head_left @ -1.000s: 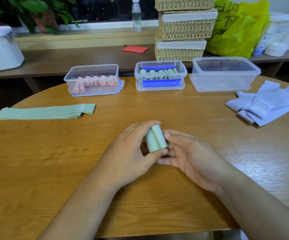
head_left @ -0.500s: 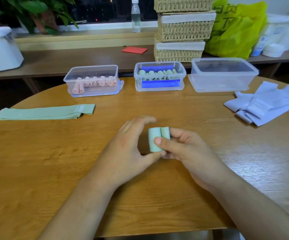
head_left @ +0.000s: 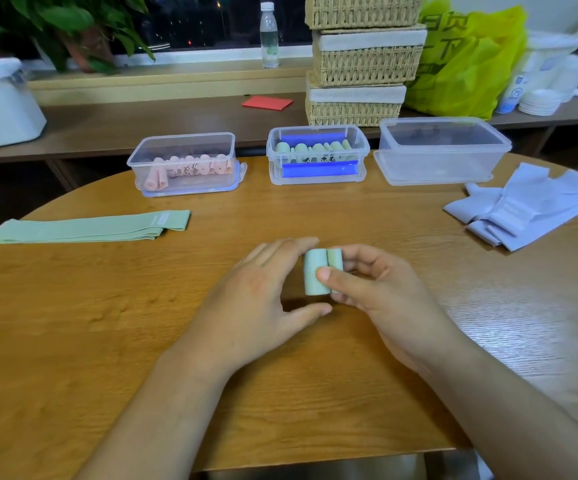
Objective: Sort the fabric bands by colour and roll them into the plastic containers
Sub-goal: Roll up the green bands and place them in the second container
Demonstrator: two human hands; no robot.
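Note:
A rolled green band [head_left: 317, 273] stands just above the table's middle, pinched between the thumb and fingers of my right hand [head_left: 381, 296]. My left hand [head_left: 256, 303] is beside it with fingers spread; its fingertips touch the roll's left side and its thumb lies below it. At the back stand three clear containers: the left container [head_left: 185, 143] holds pink rolls, the middle container [head_left: 317, 133] holds green rolls, the right container [head_left: 445, 157] looks empty. Flat green bands [head_left: 86, 228] lie at the left, pale lilac bands [head_left: 530, 209] at the right.
The round wooden table [head_left: 107, 341] ends close to my body. Behind it runs a bench with stacked wicker baskets [head_left: 363, 57], a water bottle [head_left: 268, 36], a red card [head_left: 267, 102], a yellow-green bag [head_left: 467, 60] and a white appliance [head_left: 0, 102].
The green roll passed from my left hand's grip into my right hand's pinch and turned more upright. My left hand's fingers opened and loosened off it.

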